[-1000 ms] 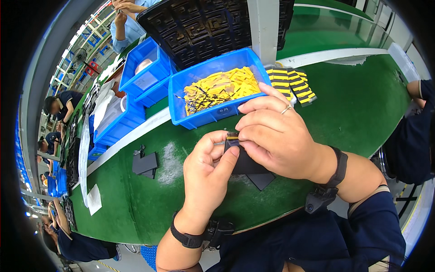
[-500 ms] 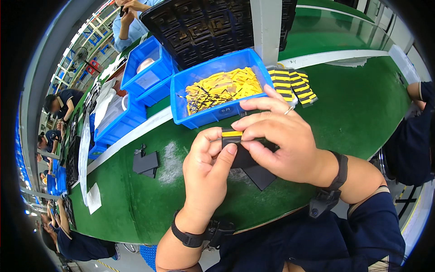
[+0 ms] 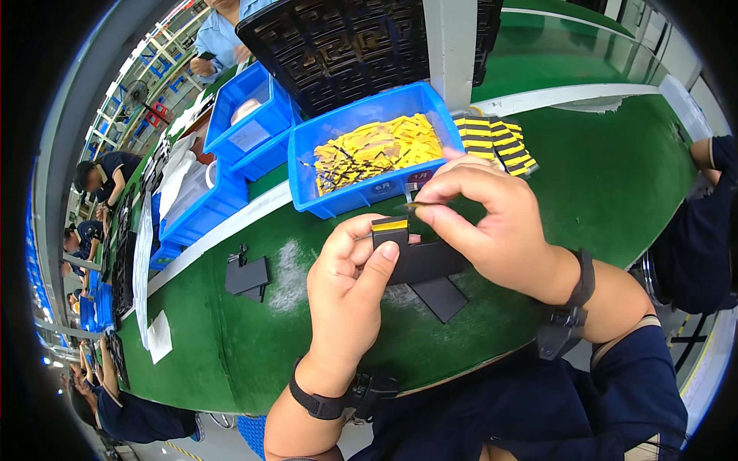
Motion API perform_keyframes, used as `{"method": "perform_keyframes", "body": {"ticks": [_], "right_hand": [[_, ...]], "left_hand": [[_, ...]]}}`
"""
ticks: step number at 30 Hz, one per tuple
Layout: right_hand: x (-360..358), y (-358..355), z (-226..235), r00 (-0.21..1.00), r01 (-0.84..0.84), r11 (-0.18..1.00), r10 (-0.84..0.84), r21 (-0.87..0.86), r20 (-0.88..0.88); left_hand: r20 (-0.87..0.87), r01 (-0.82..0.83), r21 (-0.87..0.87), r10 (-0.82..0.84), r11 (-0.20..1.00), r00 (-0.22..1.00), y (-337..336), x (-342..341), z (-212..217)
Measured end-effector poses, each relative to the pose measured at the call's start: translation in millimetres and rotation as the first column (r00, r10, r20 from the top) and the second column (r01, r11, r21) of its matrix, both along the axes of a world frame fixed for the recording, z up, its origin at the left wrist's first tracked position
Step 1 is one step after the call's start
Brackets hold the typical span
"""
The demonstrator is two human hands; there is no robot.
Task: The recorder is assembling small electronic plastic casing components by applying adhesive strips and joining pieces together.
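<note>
At the far left of the green table (image 3: 192,338) lie some loose dark plates (image 3: 247,276), well apart from both hands, so they seem not to disturb the work. Next comes the left hand (image 3: 344,278), its fingers narrow and closed on a black part (image 3: 423,263), with the thumb (image 3: 380,266) pressed on its near face. This part is in the air above the table, in front of the blue bin (image 3: 346,202) with its many yellow pieces (image 3: 392,142), and along its upper edge shows a yellow strip (image 3: 390,224). I judge that this grip should be firm but not hard, so that the part does not turn and the thumb does not rub the strip. Below the part, one dark plate (image 3: 441,300) lies on the table; it is better not to push it. Further right, the right hand (image 3: 496,217) has thumb and forefinger pinched on a thin sliver (image 3: 413,205), just beside the strip; what exactly it is, I cannot tell. In my opinion, small and slow finger movements suit such a thin thing, with the wrist calm and well apart from the striped pieces (image 3: 496,144) beside the bin
</note>
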State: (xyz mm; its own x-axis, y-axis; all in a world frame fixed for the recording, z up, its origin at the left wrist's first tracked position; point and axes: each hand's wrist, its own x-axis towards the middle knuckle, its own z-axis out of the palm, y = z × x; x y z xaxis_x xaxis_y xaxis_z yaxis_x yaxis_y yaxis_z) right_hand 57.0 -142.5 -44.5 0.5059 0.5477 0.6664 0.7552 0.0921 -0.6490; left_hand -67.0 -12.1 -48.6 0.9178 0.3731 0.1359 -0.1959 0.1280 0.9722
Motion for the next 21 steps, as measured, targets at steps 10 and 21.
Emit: {"method": "perform_keyframes", "body": {"ticks": [10,21], "right_hand": [[-0.5,4.0,-5.6,0.998,-0.039,0.995,0.034,-0.087,-0.053],[14.5,14.1,6.6,0.888,0.144,0.984,-0.174,0.103,0.425]], "left_hand": [[-0.048,-0.130,0.250,0.146,0.960,0.988,-5.9,-0.6,-3.9],[-0.119,-0.171,0.200,0.197,0.965,0.973,2.0,3.6,-4.5]]}}
